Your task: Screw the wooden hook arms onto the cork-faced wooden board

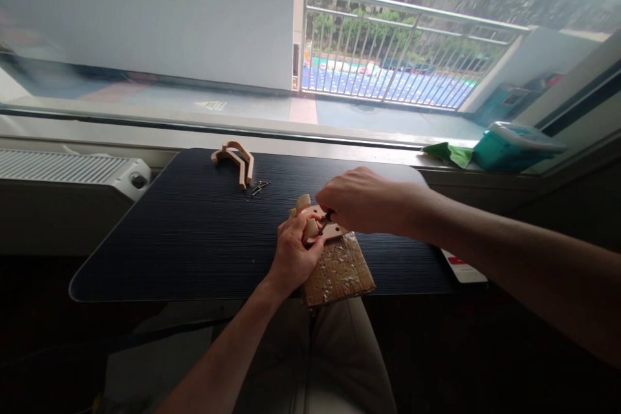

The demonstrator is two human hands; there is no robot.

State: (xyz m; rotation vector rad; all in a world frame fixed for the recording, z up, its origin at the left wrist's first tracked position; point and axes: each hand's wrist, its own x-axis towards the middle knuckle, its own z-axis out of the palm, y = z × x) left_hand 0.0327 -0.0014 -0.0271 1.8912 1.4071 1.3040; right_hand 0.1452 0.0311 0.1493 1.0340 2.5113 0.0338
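Observation:
My left hand [295, 249] is closed around a pale wooden piece [332, 231] with dark round holes, thumb along its near edge. Rounded wooden blocks [303, 202] stick up at its far left side. Above it, my right hand [352, 197] is wrapped round a screwdriver [329, 215]; most of its handle is hidden by the fingers. The thin shaft slants down to the wood near my left thumb. Under the wooden piece lies a worn, taped cardboard pad [339, 272], reaching over the table's near edge.
On the dark table [194, 239], curved wooden pieces [237, 162] stand at the far left beside several loose screws [261, 189]. A white and red object [463, 268] is at the right edge. A green cloth [449, 154] and teal box [514, 145] sit on the sill; a radiator [72, 174] is left.

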